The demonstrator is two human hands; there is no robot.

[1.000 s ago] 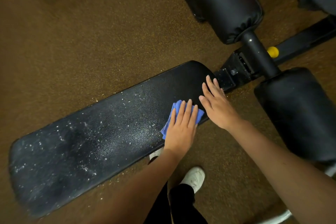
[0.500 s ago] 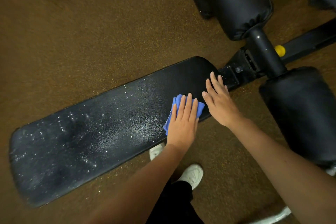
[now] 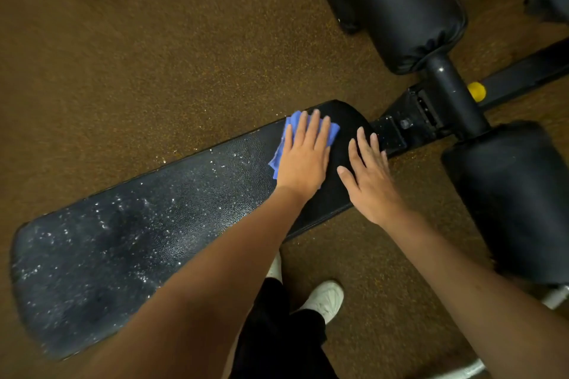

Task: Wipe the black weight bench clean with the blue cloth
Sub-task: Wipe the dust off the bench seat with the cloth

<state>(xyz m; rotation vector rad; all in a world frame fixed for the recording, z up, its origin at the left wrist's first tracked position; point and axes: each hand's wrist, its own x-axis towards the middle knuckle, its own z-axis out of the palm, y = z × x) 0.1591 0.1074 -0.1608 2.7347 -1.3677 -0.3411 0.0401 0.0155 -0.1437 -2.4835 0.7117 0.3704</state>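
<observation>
The long black weight bench pad runs from lower left to the upper middle, speckled with white droplets over most of its length. My left hand lies flat on the folded blue cloth, pressing it on the pad near the far edge of its right end. Blue shows past my fingertips and along the left of my palm. My right hand rests flat and bare on the pad's right end, fingers apart, just right of the cloth. The pad around both hands looks darker, with few droplets.
Two black padded rollers sit on a black bar right of the pad, by a yellow knob. Brown speckled floor surrounds the bench. My white shoe and dark trouser leg stand below the pad.
My left hand has slid the blue cloth from the pad's near edge across to its far edge. My right hand has stayed on the pad's right end.
</observation>
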